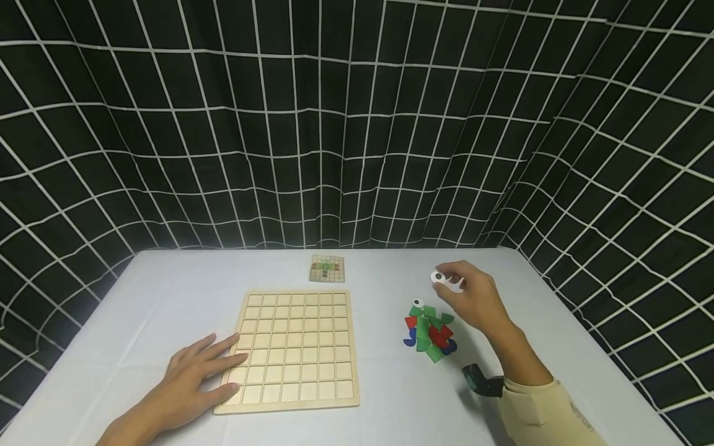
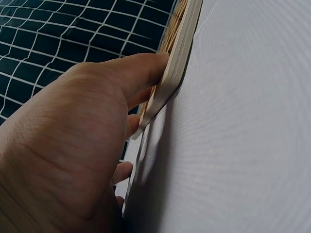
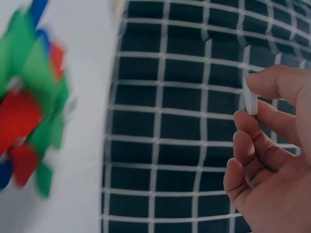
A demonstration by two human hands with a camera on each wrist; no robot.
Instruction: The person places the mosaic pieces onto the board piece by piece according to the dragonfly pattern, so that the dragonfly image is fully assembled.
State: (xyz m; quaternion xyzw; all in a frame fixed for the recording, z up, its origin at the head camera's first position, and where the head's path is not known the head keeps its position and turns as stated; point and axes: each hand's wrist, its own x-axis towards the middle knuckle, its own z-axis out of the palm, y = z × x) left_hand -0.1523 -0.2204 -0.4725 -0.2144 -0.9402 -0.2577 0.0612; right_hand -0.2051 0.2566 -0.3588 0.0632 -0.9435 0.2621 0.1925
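In the head view my left hand rests with fingers spread and fairly straight on the left edge of a wooden grid board. The left wrist view shows the thumb against the board's edge. My right hand is raised off the table, pinching a white round eye piece with a black dot between thumb and forefinger. Edge-on, that thin disc appears in the right wrist view. Below and left of this hand lies a pile of green, red and blue flat pieces.
Another white eye piece lies at the pile's top. A small pattern card with a coloured figure on a grid lies behind the board. White cloth covers the table; a black curtain with white grid lines hangs around it.
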